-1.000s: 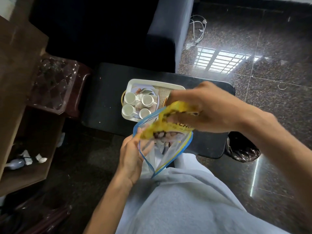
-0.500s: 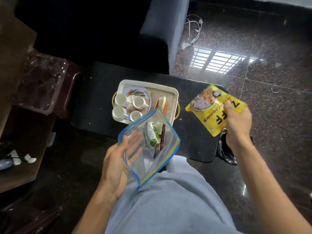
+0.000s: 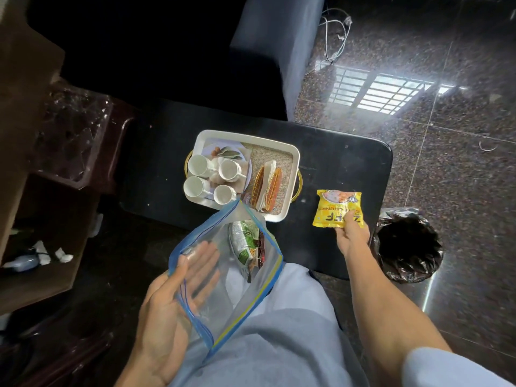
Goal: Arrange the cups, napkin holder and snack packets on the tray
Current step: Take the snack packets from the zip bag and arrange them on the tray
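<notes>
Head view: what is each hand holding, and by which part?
Right hand pinches the yellow snack packet by its near corner. Left hand, held flat, props the clear zip bag open at its mouth.

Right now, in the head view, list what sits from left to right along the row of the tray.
Clear plastic container → cups → napkin holder → yellow snack packet, pinched by the right hand → bin.

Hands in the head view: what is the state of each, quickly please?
Left hand: open, straight fingers inside the clear zip bag.
Right hand: holding the yellow snack packet by its near edge.
</notes>
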